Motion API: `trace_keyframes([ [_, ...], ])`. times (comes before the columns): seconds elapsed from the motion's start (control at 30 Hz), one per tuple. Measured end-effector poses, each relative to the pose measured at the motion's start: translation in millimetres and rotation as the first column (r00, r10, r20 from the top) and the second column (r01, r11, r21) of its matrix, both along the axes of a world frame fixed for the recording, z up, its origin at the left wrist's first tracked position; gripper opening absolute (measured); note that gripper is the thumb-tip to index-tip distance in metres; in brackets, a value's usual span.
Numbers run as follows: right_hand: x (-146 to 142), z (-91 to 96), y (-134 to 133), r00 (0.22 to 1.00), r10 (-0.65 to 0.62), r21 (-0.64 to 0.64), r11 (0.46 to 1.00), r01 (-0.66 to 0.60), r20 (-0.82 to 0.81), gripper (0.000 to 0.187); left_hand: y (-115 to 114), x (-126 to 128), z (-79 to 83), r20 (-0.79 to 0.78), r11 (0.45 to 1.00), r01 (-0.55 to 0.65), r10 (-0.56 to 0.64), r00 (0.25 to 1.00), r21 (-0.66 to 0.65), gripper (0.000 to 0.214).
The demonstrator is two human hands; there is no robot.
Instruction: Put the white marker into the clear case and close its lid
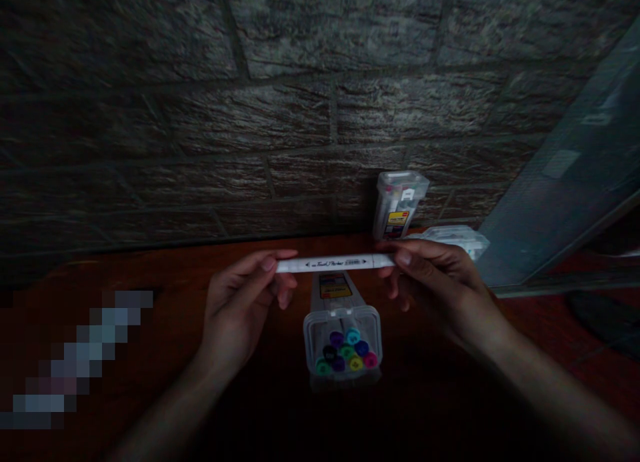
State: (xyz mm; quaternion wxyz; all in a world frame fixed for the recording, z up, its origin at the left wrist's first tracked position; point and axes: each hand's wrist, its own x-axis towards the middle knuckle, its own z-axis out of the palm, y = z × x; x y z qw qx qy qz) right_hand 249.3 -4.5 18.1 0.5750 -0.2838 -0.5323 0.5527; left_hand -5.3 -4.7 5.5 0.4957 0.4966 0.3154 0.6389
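A white marker pen (330, 263) with black lettering is held level between my two hands. My left hand (245, 292) pinches its left end between thumb and fingers. At the other end, my right hand (440, 282) grips it the same way, so both tips are covered. Below the marker, a clear plastic case (306, 339) lies on its side with its open end facing me. Several markers (347, 351) with coloured ends, among them purple, green, blue, yellow and pink, show inside it. A yellow and black label (335, 285) is on the case.
An upright clear case (395, 215) with markers stands against the brick wall (300, 115). Beside it, partly behind my right hand, is another clear plastic container (467, 239). The wooden surface (165, 262) is dark. A grey panel (555, 162) rises at the right.
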Motion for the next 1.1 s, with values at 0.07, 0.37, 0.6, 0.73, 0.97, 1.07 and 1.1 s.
trace_keyframes([
  [0.07, 0.5, 0.0, -0.3, 0.999, 0.028, -0.006, 1.000, -0.028, -0.027, 0.017, -0.4, 0.6, 1.0, 0.026, 1.000, 0.007, -0.007, 1.000, -0.003, 0.019],
  [0.37, -0.2, 6.4, -2.7, 0.987, 0.102, -0.074, 0.991, -0.112, -0.122, 0.025, -2.7, -1.0, 2.9, 0.069, 0.999, 0.036, -0.036, 0.997, 0.012, 0.022],
  [0.6, -0.9, 6.4, -2.0, 0.991, 0.088, -0.064, 0.993, -0.094, -0.099, 0.019, -1.7, -0.2, 3.1, 0.060, 0.999, 0.033, -0.034, 0.998, 0.011, 0.023],
  [0.73, -0.4, 2.5, -0.2, 0.999, 0.027, -0.025, 0.999, -0.027, -0.032, 0.016, -1.4, -0.1, 1.4, 0.027, 1.000, 0.000, -0.001, 1.000, 0.025, 0.021],
  [0.97, 0.6, 2.2, 0.0, 0.999, 0.025, -0.031, 0.999, -0.026, -0.022, 0.016, -1.4, 1.1, -0.4, 0.023, 0.999, -0.022, 0.022, 1.000, 0.022, 0.022],
  [1.07, 0.1, 3.7, 0.1, 0.999, 0.032, -0.057, 0.998, -0.035, -0.043, 0.021, -1.5, 1.7, 0.0, 0.022, 0.999, -0.024, 0.023, 0.999, 0.025, 0.022],
  [1.1, 0.2, 3.5, 0.3, 0.999, 0.029, -0.055, 0.998, -0.031, -0.038, 0.021, -1.3, 1.7, -0.2, 0.019, 0.999, -0.026, 0.025, 1.000, 0.029, 0.021],
])
